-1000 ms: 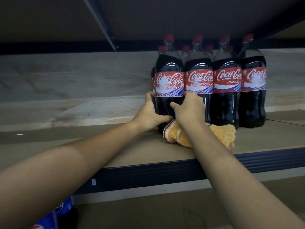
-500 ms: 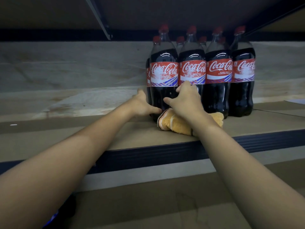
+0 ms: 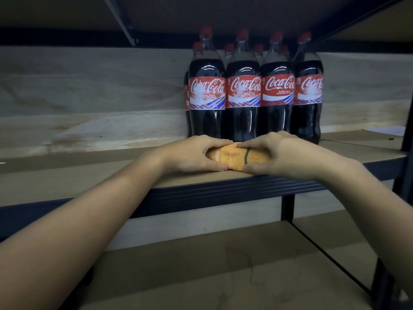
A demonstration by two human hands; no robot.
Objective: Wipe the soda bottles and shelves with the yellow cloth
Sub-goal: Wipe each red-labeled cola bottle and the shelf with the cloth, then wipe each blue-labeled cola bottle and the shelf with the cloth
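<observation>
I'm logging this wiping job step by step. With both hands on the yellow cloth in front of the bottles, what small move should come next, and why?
Probably lift the yellow cloth off the shelf and bring it to the nearest soda bottle. The left hand and right hand grip its two ends, bunched into a roll, while the bottles stand untouched directly behind it.

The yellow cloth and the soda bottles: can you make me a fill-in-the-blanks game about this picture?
1. The left hand and the right hand both hold the ____ cloth.
2. The soda bottles have ____ caps.
3. The cloth lies on the shelf, in ____ of the bottles.
4. The front row has ____ bottles.

Missing words: yellow; red; front; four
</observation>
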